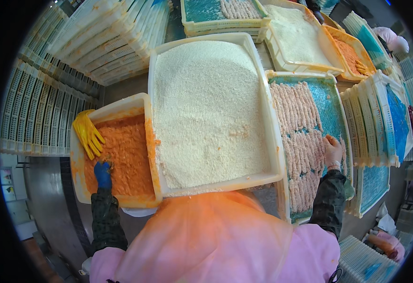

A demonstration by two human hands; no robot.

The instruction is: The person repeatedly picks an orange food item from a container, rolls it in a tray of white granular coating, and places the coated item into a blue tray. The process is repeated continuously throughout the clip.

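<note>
My left hand (103,173), in a blue glove, is at the surface of the orange, wet meat mixture (128,152) in a white plastic tub. Its fingertips are smeared, and whether they hold a piece is unclear. A yellow rubber glove (88,132) drapes over that tub's left rim. Pale breadcrumbs (210,106) fill the large white tub in the middle. At the right, my right hand (332,150), in a thin clear glove, is over a blue-lined tray with its fingers bunched. Rows of crumb-coated strips (300,141) lie beside it; anything between the fingertips cannot be made out.
Tall stacks of white plastic trays (47,109) rise at the left, and another stack (369,123) stands at the right. Across the table are a second crumb tub (295,39), a smaller tub of orange mixture (351,53) and a tray of coated strips (240,9). Other people work at the right.
</note>
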